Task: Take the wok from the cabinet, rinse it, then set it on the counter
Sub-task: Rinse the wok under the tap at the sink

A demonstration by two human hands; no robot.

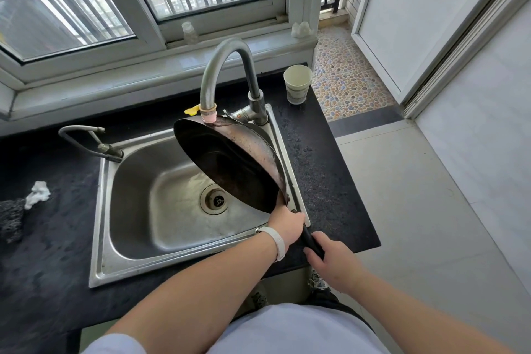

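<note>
The dark wok (230,164) is tilted steeply on its side over the right half of the steel sink (161,210), its inside facing left. Its upper rim sits just under the pink-tipped spout of the tall faucet (227,75). My left hand (287,224), with a white wristband, grips the wok where the black handle meets the rim. My right hand (330,261) is closed around the end of the handle. I cannot tell whether water is running. The black counter (324,181) lies to the right of the sink.
A paper cup (297,83) stands on the counter's far right corner. A small second tap (92,141) rises at the sink's left rear. A crumpled white tissue (37,194) and a dark scrubber (11,218) lie on the left counter. The drain (217,200) is open.
</note>
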